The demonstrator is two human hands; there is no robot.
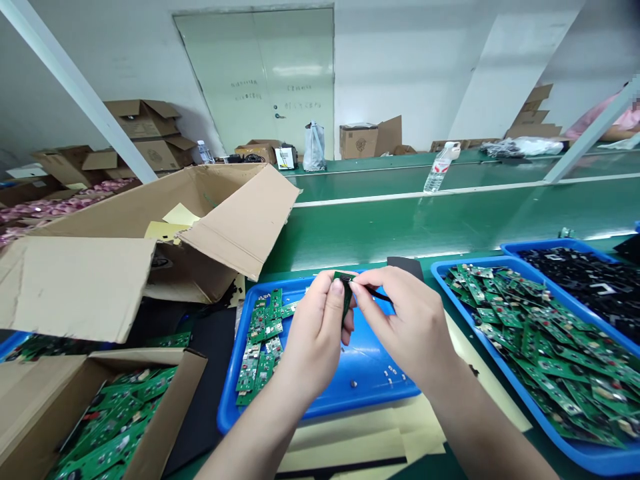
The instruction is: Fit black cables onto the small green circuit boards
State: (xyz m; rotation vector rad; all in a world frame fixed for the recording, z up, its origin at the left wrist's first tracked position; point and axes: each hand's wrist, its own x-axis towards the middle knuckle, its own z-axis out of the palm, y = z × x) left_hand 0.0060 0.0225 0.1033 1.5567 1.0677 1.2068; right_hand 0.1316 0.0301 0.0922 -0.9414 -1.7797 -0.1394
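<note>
Above a blue tray (320, 408), my left hand (320, 327) is closed round a green circuit board (345, 297), thumb pressed on its face. Close beside it, my right hand (407, 317) pinches a thin black tool (377, 293), perhaps tweezers; its exact kind is partly hidden by the fingers. The tool's tip side meets the upper end of the board, where a small dark part sits. Several green circuit boards (260, 353) lie along the tray's left side, and small white pieces (390, 375) are scattered at its lower right.
Blue trays at right hold heaped green boards (540, 340) and black parts (575, 280). An open carton (240, 220) stands at left, with a box of boards (185, 387) in front. A water bottle (440, 168) stands on the green bench (360, 223). Another person's sleeve (595, 117) shows far right.
</note>
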